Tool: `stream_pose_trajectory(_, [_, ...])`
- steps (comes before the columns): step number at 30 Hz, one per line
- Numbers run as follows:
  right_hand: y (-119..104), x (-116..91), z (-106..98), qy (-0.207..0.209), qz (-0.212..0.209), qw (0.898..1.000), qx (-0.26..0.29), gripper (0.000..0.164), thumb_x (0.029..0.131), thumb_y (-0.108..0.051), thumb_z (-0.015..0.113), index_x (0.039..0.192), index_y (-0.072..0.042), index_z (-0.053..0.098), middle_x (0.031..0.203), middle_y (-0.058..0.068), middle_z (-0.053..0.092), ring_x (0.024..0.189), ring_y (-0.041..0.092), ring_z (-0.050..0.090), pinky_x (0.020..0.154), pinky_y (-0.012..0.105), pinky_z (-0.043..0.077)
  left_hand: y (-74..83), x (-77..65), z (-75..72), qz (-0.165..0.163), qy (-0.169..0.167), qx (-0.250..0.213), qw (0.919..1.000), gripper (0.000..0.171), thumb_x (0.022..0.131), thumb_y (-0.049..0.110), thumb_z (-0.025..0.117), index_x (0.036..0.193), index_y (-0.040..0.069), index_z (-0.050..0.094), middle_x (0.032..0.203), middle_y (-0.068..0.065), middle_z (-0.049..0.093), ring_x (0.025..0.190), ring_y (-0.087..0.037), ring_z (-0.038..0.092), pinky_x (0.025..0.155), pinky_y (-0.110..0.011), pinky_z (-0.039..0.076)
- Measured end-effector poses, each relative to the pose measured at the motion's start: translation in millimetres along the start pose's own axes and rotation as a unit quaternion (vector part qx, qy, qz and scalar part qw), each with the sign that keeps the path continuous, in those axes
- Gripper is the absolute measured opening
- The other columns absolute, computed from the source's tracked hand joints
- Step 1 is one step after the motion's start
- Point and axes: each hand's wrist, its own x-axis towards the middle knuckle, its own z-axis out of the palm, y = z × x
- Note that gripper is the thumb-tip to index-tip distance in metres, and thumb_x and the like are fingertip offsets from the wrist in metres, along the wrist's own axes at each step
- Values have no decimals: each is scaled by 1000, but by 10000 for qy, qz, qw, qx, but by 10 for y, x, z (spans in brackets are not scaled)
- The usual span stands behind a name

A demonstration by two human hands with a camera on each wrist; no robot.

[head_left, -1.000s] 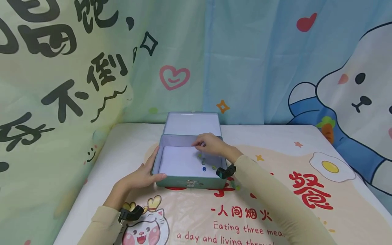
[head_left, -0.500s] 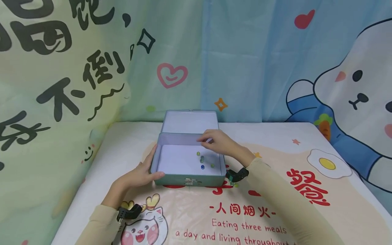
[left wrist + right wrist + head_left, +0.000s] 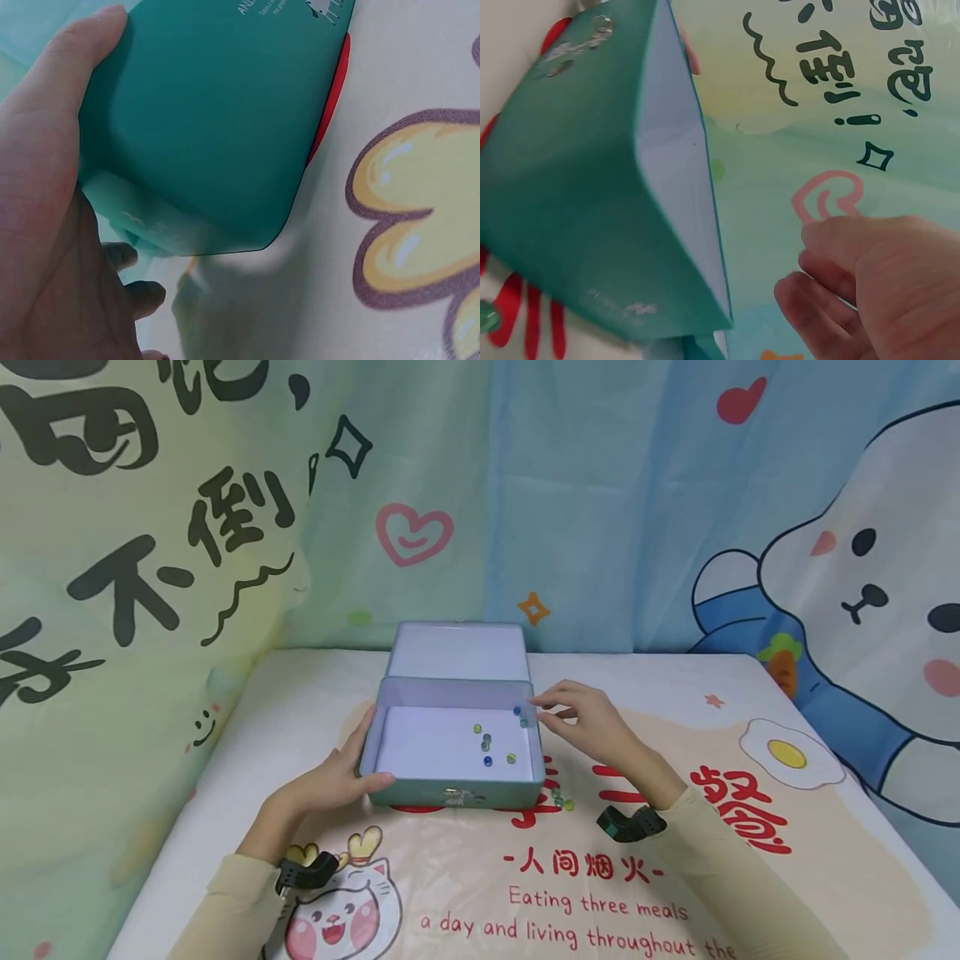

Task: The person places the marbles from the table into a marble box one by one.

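Note:
A green tin box (image 3: 450, 792) stands with its pale lid (image 3: 457, 650) folded back. Several glass marbles lie inside, among them a blue marble (image 3: 487, 762) and a yellow-green marble (image 3: 477, 728). Another blue marble (image 3: 517, 711) sits by the back right corner. My left hand (image 3: 339, 783) holds the box's left front corner, thumb on the front and fingers along the side; the left wrist view shows the thumb (image 3: 82, 45) on the green metal. Just beyond the right wall, my right hand (image 3: 581, 717) hovers at rim height, fingers loosely bent and nothing seen between them.
Outside the box, near its right front corner, a couple of greenish marbles (image 3: 568, 805) lie on the printed tablecloth (image 3: 570, 860). Behind the table hangs a cartoon curtain (image 3: 585, 510). Each wrist wears a black camera band (image 3: 632, 823).
My right hand has moved right, from over the inside of the box to outside its right wall. Marbles by the back right corner now show. The left hand keeps its hold on the box.

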Motion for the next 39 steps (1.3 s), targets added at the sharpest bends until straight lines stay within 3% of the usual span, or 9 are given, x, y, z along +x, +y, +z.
stream_pose_trajectory(9, [98, -389, 40, 221, 115, 9996, -147, 29, 85, -12, 71, 114, -8, 69, 109, 6, 64, 99, 22, 66, 81, 37, 56, -14, 15, -12, 30, -7, 4, 10000, 102, 88, 37, 63, 151, 24, -17, 161, -9, -10, 146, -39, 0, 105, -74, -3])
stream_pose_trajectory(14, [131, -529, 102, 128, 182, 9991, -373, 31, 83, -12, 73, 114, -7, 69, 109, 6, 64, 91, 22, 70, 78, 36, 57, -7, 8, -17, 35, -2, -20, 10000, 102, 89, 36, 62, 150, 28, -19, 161, -11, -9, 146, -40, 1, 105, -74, -3])
stream_pose_trajectory(18, [173, -617, 156, 36, 167, 9982, -574, 31, 82, -10, 74, 112, -6, 70, 108, 7, 67, 89, 21, 70, 76, 34, 57, -4, 0, -22, -3, -16, 4, 10000, 102, 89, 39, 62, 150, 31, -20, 161, -9, -10, 146, -39, 1, 105, -74, -3])
stream_pose_trajectory(26, [282, -809, 283, -335, 543, 9952, -741, 31, 82, -16, 74, 112, -9, 71, 104, 3, 70, 92, 19, 69, 77, 33, 57, -5, 9, -17, -6, -35, -11, 10000, 101, 89, 38, 61, 148, 36, -21, 161, -7, -10, 146, -38, 2, 106, -73, -3])
stream_pose_trajectory(39, [325, -951, 472, -452, 1101, 9863, -1146, 23, 76, -25, 80, 96, -14, 76, 98, -4, 68, 92, 14, 64, 80, 33, 56, 3, 12, -11, 19, -36, -127, 9999, 101, 89, 37, 62, 150, 29, -18, 161, -8, -9, 146, -38, 0, 105, -74, -4])
